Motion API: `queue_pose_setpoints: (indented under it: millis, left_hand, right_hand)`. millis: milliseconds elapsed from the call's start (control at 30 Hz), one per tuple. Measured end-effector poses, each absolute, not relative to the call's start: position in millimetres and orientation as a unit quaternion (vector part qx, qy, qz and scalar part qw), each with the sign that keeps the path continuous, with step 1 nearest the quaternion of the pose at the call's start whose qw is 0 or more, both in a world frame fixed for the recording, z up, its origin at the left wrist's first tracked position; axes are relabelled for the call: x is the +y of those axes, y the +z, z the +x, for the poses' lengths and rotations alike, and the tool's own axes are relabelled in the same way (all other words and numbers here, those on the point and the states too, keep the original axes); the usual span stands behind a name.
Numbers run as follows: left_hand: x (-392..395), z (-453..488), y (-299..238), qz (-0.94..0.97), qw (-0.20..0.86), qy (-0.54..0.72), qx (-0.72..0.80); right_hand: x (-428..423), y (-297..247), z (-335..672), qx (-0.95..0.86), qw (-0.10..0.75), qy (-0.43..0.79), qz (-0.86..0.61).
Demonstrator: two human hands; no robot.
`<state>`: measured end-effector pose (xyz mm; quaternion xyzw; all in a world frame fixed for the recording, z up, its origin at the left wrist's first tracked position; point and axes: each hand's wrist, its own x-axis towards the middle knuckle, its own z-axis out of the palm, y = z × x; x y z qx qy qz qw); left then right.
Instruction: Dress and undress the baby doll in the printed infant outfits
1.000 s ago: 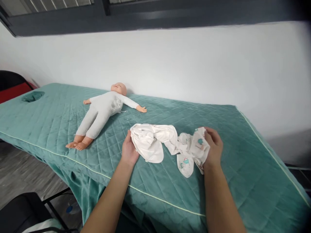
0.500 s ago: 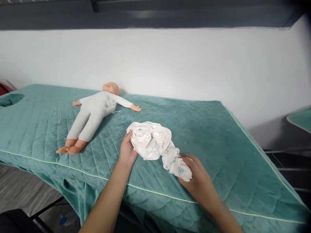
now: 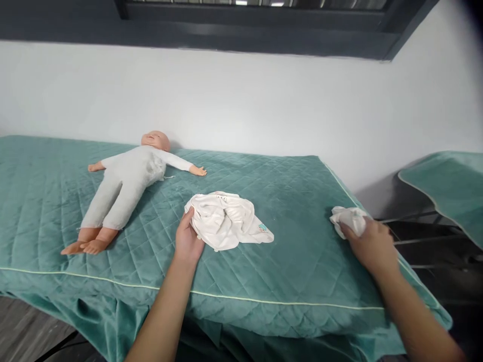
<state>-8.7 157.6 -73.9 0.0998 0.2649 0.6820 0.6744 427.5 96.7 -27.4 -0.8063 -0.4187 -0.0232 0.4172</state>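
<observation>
A crumpled white baby garment [image 3: 222,221] with a small coloured print at its right corner lies on the green quilted cover. My left hand [image 3: 188,236] grips its left edge, thumb on top and fingers underneath. Far to the right, my right hand [image 3: 372,244] is closed round a bunched white cloth [image 3: 349,220], near the cover's right edge. The two white pieces are well apart. Behind and left of the garment a baby doll [image 3: 126,176] lies on its back, arms spread, with a pale cloth body and bare feet.
The green quilted cover [image 3: 294,271] spreads over the bed, its front edge piped in pale yellow. A white wall [image 3: 241,105] rises directly behind. Another green-covered surface [image 3: 449,186] stands at the right across a dark gap.
My right hand has moved far right with the bunched cloth, which is now separate from the garment. My left hand still holds the garment. The camera view has turned rightward.
</observation>
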Motion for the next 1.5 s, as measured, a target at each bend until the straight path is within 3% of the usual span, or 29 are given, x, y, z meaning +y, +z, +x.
queue_pose_setpoints:
  millis: [100, 267, 400, 467, 567, 633, 767, 833, 967, 1067, 1267, 1500]
  left_hand:
    - [157, -8, -74, 0.104, 0.672, 0.681, 0.27]
    - [156, -8, -71, 0.086, 0.673, 0.685, 0.265]
    - [164, -18, -62, 0.116, 0.706, 0.64, 0.28]
    - [169, -25, -50, 0.182, 0.703, 0.619, 0.298]
    - [172, -32, -15, 0.338, 0.67, 0.577, 0.322]
    - [167, -33, 19, 0.466, 0.634, 0.515, 0.34]
    - [149, -31, 86, 0.686, 0.492, 0.431, 0.319]
    - [140, -33, 111, 0.762, 0.373, 0.436, 0.301]
    - [126, -41, 134, 0.837, 0.125, 0.445, 0.291]
    - [119, -46, 139, 0.836, 0.016, 0.468, 0.287]
    - [116, -45, 141, 0.804, -0.096, 0.516, 0.279]
    - [119, -40, 139, 0.791, -0.127, 0.53, 0.279]
  right_hand:
    - [93, -56, 425, -0.436, 0.369, -0.022, -0.82]
    - [73, -62, 399, -0.441, 0.369, -0.153, -0.804]
    - [62, -51, 359, -0.518, 0.39, -0.163, -0.744]
    - [63, -40, 328, -0.585, 0.436, -0.095, -0.678]
    - [77, -7, 274, -0.668, 0.442, 0.122, -0.586]
    - [93, 25, 240, -0.688, 0.43, 0.26, -0.524]
    - [126, 87, 194, -0.778, 0.356, 0.37, -0.362]
    - [135, 112, 182, -0.816, 0.296, 0.344, -0.358]
    - [128, 149, 178, -0.823, 0.264, 0.284, -0.415]
    - [113, 170, 183, -0.836, 0.213, 0.273, -0.425]
    - [92, 185, 195, -0.836, 0.228, 0.054, -0.497]
    - [83, 189, 189, -0.826, 0.233, -0.013, -0.513]
